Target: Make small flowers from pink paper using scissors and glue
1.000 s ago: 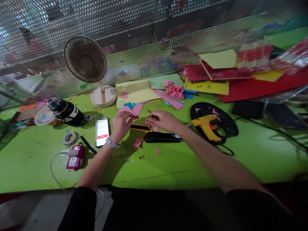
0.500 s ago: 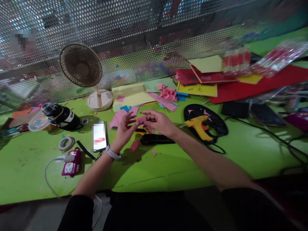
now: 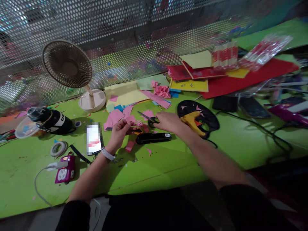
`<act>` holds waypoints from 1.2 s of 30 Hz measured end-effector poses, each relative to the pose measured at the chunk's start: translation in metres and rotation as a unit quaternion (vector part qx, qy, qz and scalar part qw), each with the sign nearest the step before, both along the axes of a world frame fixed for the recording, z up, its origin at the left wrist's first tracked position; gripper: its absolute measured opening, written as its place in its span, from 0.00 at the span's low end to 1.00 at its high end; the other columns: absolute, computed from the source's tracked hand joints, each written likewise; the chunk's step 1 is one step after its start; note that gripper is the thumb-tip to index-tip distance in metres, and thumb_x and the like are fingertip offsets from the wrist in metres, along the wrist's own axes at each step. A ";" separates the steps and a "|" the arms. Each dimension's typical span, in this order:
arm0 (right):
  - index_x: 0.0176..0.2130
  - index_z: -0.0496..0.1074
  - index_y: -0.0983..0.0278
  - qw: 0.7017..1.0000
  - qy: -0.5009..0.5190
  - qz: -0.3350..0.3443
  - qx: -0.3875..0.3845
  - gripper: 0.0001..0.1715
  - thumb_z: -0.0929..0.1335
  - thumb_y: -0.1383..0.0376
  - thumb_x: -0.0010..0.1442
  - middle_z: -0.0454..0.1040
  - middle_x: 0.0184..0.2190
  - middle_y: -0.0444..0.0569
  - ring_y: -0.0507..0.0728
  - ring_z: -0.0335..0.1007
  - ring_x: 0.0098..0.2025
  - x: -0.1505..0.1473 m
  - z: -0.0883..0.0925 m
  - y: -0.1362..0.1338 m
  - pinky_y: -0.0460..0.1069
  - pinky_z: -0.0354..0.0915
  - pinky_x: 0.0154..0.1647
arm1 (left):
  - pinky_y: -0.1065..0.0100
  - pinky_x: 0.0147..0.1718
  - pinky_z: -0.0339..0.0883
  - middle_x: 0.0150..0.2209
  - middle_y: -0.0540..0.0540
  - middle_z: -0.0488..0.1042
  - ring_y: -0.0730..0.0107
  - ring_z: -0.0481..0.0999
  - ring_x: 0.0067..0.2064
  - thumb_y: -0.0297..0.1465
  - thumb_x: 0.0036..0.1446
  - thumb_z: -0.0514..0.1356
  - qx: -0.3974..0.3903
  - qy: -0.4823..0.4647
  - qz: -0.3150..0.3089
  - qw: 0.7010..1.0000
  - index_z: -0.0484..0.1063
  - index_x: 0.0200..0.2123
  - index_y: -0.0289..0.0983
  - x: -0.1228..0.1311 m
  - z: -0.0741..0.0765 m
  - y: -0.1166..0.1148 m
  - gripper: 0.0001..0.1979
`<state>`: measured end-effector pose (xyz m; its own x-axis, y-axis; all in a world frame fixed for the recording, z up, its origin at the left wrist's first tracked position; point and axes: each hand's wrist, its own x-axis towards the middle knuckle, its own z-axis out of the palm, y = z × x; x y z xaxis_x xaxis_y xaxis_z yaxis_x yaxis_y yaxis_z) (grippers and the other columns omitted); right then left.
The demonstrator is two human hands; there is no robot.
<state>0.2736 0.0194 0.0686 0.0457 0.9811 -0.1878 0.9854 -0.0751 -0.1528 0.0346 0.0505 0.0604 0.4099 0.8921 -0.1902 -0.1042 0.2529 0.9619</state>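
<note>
My right hand [image 3: 166,122] is closed around the dark handles of a pair of scissors [image 3: 144,115], whose blades point left and away from me. Fingers of my left hand [image 3: 119,134] pinch a small piece of pink paper [image 3: 130,119], just left of the scissors. Pink paper sheets [image 3: 114,117] lie behind my left hand. A long black tool [image 3: 154,138], perhaps a stapler, rests on the green table [image 3: 168,166] in front of the scissors. Beside it lies a small pink paper rectangle [image 3: 130,146].
A yellow glue gun [image 3: 193,122] lies on a black pad [image 3: 211,117] to the right. Left are a lit phone [image 3: 94,138], tape roll [image 3: 58,149], black bottle [image 3: 51,121] and fan [image 3: 68,64]. Crumpled pink paper [image 3: 161,91] and yellow sheets [image 3: 127,90] lie behind. Cables cross the right side.
My hands have moved apart from the pink paper they both touched. My right hand now holds the scissors; the pink piece stays in my left. The view has shifted slightly right.
</note>
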 end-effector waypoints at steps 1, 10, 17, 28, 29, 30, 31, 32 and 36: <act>0.46 0.73 0.70 1.000 0.001 0.004 -0.015 0.17 0.68 0.61 0.60 0.76 0.43 0.63 0.65 0.76 0.40 -0.002 -0.004 0.001 0.53 0.66 0.35 | 0.73 0.30 0.74 0.35 0.45 0.81 0.72 0.81 0.32 0.43 0.48 0.72 -0.004 0.000 -0.006 1.000 0.72 0.35 0.34 0.001 -0.001 0.000 0.20; 0.41 0.74 0.68 0.998 0.030 -0.013 -0.046 0.13 0.70 0.64 0.54 0.79 0.40 0.61 0.63 0.76 0.40 -0.008 -0.008 0.012 0.51 0.65 0.34 | 0.70 0.33 0.76 0.33 0.45 0.80 0.71 0.81 0.32 0.41 0.50 0.71 -0.010 -0.015 -0.037 0.999 0.71 0.35 0.33 0.014 0.007 0.008 0.19; 0.31 0.71 0.63 0.971 0.220 -0.076 -0.060 0.07 0.71 0.62 0.53 0.77 0.27 0.49 0.56 0.75 0.26 0.014 -0.009 0.012 0.49 0.66 0.26 | 0.67 0.34 0.77 0.38 0.41 0.81 0.67 0.83 0.34 0.39 0.52 0.71 -0.027 -0.040 -0.042 0.998 0.68 0.35 0.34 0.028 0.020 0.016 0.18; 0.33 0.68 0.61 0.789 0.607 -0.097 -0.018 0.28 0.79 0.49 0.42 0.72 0.25 0.42 0.51 0.67 0.25 0.004 -0.002 -0.005 0.47 0.65 0.24 | 0.73 0.31 0.75 0.36 0.43 0.81 0.72 0.82 0.32 0.38 0.50 0.71 -0.048 -0.055 -0.011 0.997 0.70 0.34 0.33 0.025 0.023 0.021 0.17; 0.33 0.69 0.61 0.792 0.604 -0.090 -0.019 0.28 0.79 0.48 0.42 0.72 0.26 0.43 0.51 0.69 0.27 0.003 -0.002 -0.005 0.47 0.66 0.26 | 0.73 0.31 0.75 0.36 0.44 0.81 0.72 0.81 0.31 0.38 0.50 0.71 -0.047 -0.056 -0.009 0.997 0.70 0.34 0.33 0.025 0.024 0.021 0.18; 0.33 0.69 0.62 0.795 0.601 -0.081 -0.024 0.28 0.79 0.48 0.42 0.73 0.27 0.43 0.52 0.70 0.29 0.002 -0.003 -0.006 0.48 0.67 0.28 | 0.73 0.31 0.75 0.36 0.44 0.81 0.73 0.81 0.31 0.39 0.50 0.71 -0.047 -0.057 -0.007 0.997 0.70 0.34 0.33 0.025 0.024 0.021 0.18; 0.34 0.70 0.62 0.796 0.600 -0.070 -0.034 0.28 0.79 0.48 0.43 0.74 0.29 0.44 0.53 0.71 0.30 0.001 -0.003 -0.007 0.48 0.68 0.31 | 0.73 0.31 0.75 0.35 0.44 0.81 0.74 0.81 0.30 0.39 0.50 0.71 -0.047 -0.056 -0.006 0.997 0.70 0.34 0.33 0.025 0.023 0.022 0.18; 0.35 0.70 0.62 0.797 0.600 -0.058 -0.047 0.28 0.78 0.48 0.44 0.75 0.30 0.45 0.53 0.72 0.32 0.001 -0.004 -0.007 0.49 0.69 0.33 | 0.74 0.31 0.74 0.35 0.44 0.81 0.74 0.81 0.30 0.40 0.51 0.71 -0.047 -0.055 -0.004 0.997 0.71 0.35 0.33 0.024 0.023 0.022 0.18; 0.38 0.71 0.63 0.802 0.592 -0.045 -0.067 0.29 0.77 0.47 0.46 0.76 0.33 0.48 0.55 0.73 0.33 0.000 -0.004 -0.007 0.51 0.70 0.36 | 0.73 0.31 0.73 0.35 0.45 0.81 0.75 0.80 0.30 0.41 0.50 0.71 -0.041 -0.039 0.011 0.998 0.70 0.34 0.34 0.023 0.022 0.023 0.19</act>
<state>0.2739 0.0119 0.0650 -0.1725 0.9511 -0.2563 0.1464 -0.2325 -0.9615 0.0580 0.0738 0.0820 0.4061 0.8841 -0.2313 -0.1837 0.3269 0.9270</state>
